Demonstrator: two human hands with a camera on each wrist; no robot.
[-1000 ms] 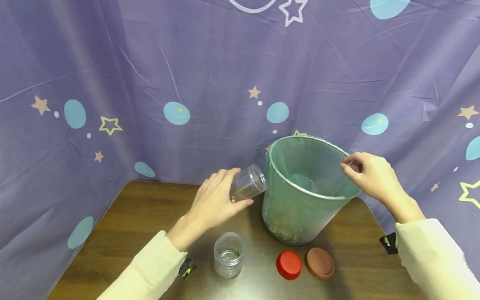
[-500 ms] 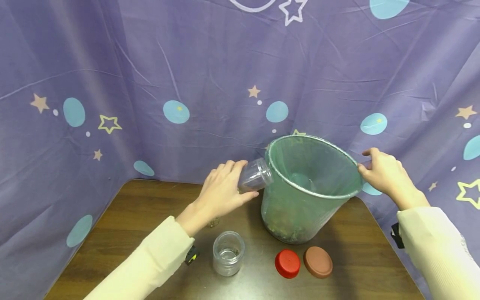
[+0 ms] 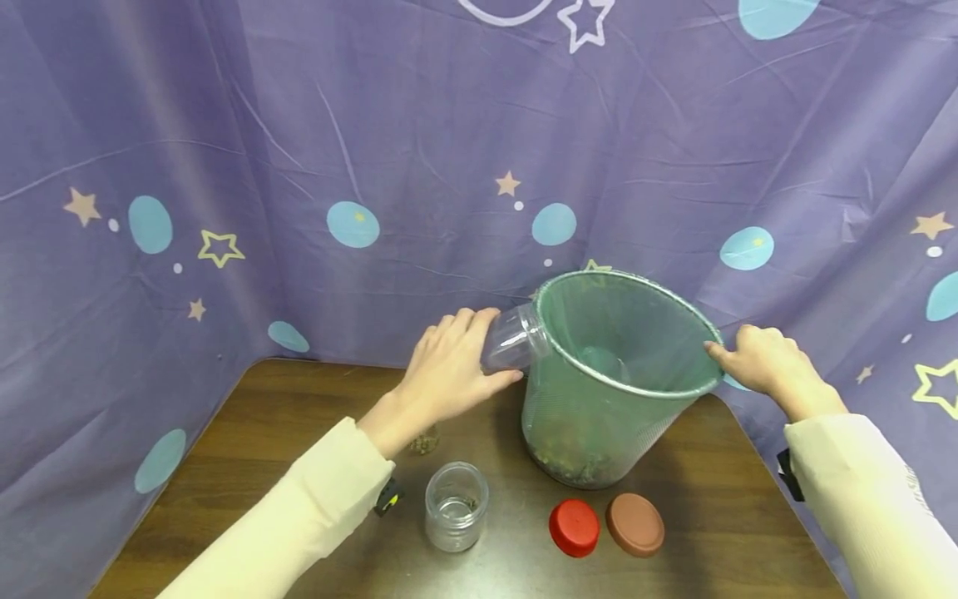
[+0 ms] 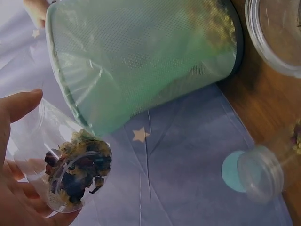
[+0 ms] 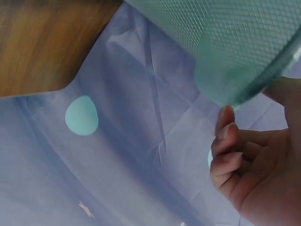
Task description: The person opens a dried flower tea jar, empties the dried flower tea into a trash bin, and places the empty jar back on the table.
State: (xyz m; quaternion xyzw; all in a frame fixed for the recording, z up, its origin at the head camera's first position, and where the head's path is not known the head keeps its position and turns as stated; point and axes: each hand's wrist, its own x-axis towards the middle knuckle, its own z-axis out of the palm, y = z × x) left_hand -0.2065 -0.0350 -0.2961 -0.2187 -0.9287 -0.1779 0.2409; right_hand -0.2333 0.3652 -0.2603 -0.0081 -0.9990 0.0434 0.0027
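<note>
My left hand (image 3: 441,374) grips a clear jar (image 3: 515,337) tilted sideways, its open mouth at the left rim of a mesh wastebasket (image 3: 599,424). In the left wrist view, dark and yellowish dried bits (image 4: 82,172), like dried petals, lie gathered at the jar's base. A thin green liner (image 3: 636,316) lines the wastebasket and folds over its rim. On the opposite side, my right hand (image 3: 771,366) pinches that rim, thumb over the edge and fingers curled outside, as the right wrist view (image 5: 254,160) shows too. More dried bits show low inside the basket.
A second clear jar (image 3: 456,507) stands uncapped in front, a few bits inside. Behind my left forearm another jar (image 3: 424,439) is partly hidden. A red lid (image 3: 575,527) and a brown lid (image 3: 635,524) lie before the basket. A purple patterned curtain (image 3: 419,166) hangs behind.
My left hand has moved up and right, bringing the jar's mouth to the basket's rim. My right hand has shifted from beside the opening to take hold of the right rim.
</note>
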